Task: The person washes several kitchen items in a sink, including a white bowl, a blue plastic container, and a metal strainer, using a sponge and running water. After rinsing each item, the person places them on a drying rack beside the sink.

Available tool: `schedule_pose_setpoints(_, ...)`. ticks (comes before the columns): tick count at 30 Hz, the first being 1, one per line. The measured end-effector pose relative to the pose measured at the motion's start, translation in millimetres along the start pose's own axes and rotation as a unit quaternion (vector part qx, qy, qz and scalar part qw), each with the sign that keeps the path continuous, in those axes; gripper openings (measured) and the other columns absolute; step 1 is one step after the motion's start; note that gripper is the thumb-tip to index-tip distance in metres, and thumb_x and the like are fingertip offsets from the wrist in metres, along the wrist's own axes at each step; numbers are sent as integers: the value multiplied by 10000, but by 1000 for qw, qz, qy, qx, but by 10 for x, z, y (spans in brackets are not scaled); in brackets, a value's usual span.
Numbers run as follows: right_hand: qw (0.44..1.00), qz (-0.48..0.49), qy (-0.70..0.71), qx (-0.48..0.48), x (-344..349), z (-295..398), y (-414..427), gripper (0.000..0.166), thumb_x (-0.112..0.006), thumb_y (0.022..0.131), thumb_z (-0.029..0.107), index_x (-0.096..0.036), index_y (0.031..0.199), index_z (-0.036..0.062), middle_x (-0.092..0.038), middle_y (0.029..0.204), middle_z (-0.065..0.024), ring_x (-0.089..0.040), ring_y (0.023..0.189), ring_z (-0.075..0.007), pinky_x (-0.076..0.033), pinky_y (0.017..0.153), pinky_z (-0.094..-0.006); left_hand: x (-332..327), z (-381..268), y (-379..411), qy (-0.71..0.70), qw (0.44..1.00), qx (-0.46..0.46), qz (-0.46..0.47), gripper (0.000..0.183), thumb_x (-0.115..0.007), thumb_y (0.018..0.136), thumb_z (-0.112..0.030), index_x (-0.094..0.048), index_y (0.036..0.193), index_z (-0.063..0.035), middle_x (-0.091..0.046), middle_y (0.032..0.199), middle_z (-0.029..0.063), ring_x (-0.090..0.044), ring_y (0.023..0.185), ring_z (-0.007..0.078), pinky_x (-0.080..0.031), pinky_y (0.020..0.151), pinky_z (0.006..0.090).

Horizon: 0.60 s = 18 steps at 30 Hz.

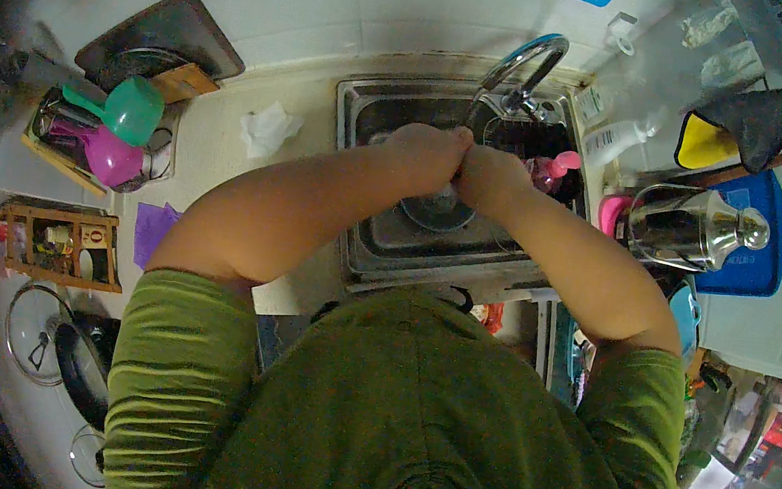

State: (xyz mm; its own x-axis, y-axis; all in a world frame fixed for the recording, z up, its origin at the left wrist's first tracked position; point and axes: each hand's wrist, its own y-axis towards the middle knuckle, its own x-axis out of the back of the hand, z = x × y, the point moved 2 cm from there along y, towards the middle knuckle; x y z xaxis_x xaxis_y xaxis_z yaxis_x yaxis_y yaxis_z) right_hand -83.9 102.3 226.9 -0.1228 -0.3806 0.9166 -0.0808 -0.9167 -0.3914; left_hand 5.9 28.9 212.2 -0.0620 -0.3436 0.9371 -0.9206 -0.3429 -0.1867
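Note:
Over the stainless-steel sink [352,254], both of my hands meet at the fingers, just below the spout of the chrome faucet [521,55]. My left hand [425,155] comes in from the picture's left. From the other side comes my right hand [490,176], close beside a bottle with a pink pump top [552,170]. The fingers are blurred and partly hidden, so whether a small thing is between them does not show. Beneath the hands a dark round thing [437,217] lies in the basin.
A crumpled white tissue [270,129] lies on the counter left of the sink. Farther left are a green plastic dipper [134,110] and a pink one [114,156]. On the right stand a white bottle [615,141] and a shiny metal pitcher [674,225] by a blue tray [762,247].

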Motion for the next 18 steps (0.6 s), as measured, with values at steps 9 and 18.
schedule_pose_setpoints(9, 933, -134, 311, 122, -387, -81, 137, 203, -567, 790, 126, -596, 976, 49, -643, 852, -98, -616, 737, -238, -475, 664, -330, -116, 127, 122, 31, 986, -134, -91, 191, -527, 805, -180, -487, 961, -78, -627, 758, 131, -640, 727, 329, -510, 590, 426)
schedule_pose_setpoints(18, 790, 21, 608, -74, -290, 36, 2, 245, -600, 770, 129, -520, 999, 92, -469, 611, -7, -379, 423, -123, -248, 358, -274, -210, 185, 202, 50, 985, -142, -80, 211, -536, 802, -199, -483, 979, -97, -631, 778, 124, -644, 734, 317, -516, 602, 416)
